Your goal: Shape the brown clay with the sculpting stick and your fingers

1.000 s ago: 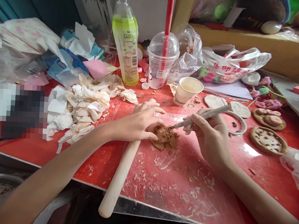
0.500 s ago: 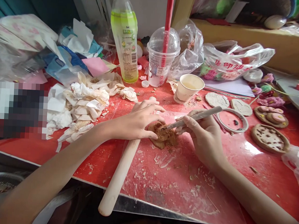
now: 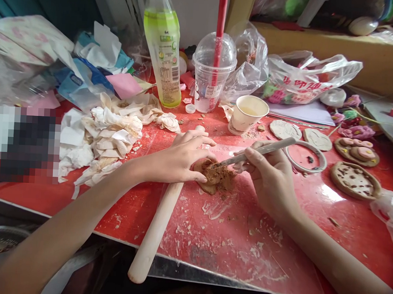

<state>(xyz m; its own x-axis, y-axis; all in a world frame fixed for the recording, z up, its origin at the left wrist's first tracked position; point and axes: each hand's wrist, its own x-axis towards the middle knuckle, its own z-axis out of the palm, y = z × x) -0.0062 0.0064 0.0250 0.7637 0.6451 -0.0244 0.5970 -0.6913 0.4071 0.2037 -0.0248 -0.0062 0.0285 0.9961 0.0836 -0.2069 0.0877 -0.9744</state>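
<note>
My left hand (image 3: 184,157) reaches over the rolling pin (image 3: 157,230), its thumb and index finger holding the left edges of a lump of brown clay (image 3: 214,178). The other fingers are stretched over the top end of the pin. The clay is rough and crumbly on top and lies on a clear sheet (image 3: 225,227). In my right hand (image 3: 270,173) a slim grey modelling tool (image 3: 265,148) is gripped like a pen. Its tip meets the top of the clay. The clay's left side is partly hidden by my left fingers.
Crumpled tissues (image 3: 108,133) lie at the left. Behind stand a green drink bottle (image 3: 165,53), a lidded plastic cup (image 3: 211,77) with a red straw and a paper cup (image 3: 247,114). At right are a ring (image 3: 306,157) and several clay pieces (image 3: 356,181). Clay crumbs litter the sheet.
My right hand and the tool have shifted slightly to the right and up over the clay. My left hand stays in place on the clay.
</note>
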